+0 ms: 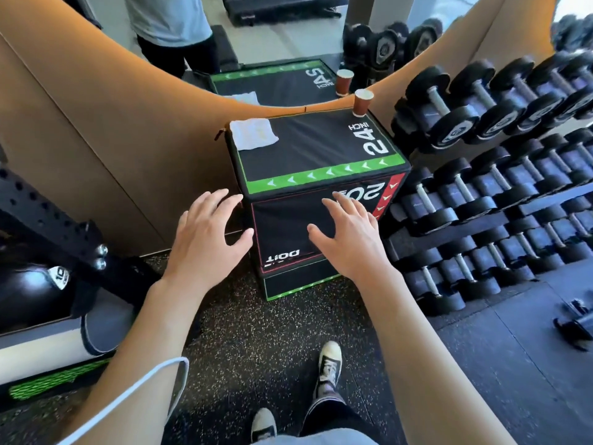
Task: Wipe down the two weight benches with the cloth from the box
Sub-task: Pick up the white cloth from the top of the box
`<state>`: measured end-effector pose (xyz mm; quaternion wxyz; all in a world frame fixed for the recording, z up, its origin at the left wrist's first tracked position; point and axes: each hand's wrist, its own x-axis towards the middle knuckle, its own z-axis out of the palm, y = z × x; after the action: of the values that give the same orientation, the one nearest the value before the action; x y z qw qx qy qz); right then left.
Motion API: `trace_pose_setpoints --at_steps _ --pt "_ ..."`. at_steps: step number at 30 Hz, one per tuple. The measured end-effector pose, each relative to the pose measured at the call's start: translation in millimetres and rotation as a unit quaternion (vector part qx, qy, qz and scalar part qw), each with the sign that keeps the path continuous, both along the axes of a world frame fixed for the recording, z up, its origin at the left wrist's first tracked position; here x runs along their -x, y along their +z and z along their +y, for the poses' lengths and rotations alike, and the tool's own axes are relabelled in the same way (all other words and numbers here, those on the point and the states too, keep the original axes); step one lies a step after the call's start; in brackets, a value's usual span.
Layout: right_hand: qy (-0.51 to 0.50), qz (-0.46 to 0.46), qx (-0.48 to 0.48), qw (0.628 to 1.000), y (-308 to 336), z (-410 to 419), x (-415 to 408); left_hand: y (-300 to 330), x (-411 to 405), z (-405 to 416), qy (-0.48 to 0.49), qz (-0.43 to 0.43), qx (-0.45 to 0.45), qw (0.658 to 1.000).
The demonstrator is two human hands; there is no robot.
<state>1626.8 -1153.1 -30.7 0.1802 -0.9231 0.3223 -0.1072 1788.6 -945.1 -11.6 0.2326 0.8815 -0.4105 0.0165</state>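
Observation:
A white folded cloth (253, 133) lies on the far left corner of the top of a black plyo box (308, 149) with green trim and "24 INCH" printed on it. My left hand (205, 232) hovers in front of the box's near left edge, fingers spread and holding nothing. My right hand (348, 234) is stretched out before the box's front face, fingers spread, also holding nothing. Both hands are below and nearer than the cloth. No weight bench is plainly in view, apart from a dark padded shape in the mirror.
A brown paper cup (362, 102) stands on the box's far right corner. A dumbbell rack (500, 187) fills the right side. A black power rack post (48, 220) and a rolled mat (57, 345) are at left. A mirror (272, 43) sits behind the box.

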Motion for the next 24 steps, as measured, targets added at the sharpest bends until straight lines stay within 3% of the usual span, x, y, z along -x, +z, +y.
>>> trace_pose_setpoints --at_steps 15,24 --pt "0.123 0.022 0.000 0.992 -9.5 -185.2 -170.8 -13.5 -114.2 -157.1 0.090 -0.001 -0.005 0.996" --pt "0.165 0.030 -0.007 0.986 -31.2 -226.3 -251.5 -30.2 -166.6 -198.5 0.111 0.012 -0.027 0.993"
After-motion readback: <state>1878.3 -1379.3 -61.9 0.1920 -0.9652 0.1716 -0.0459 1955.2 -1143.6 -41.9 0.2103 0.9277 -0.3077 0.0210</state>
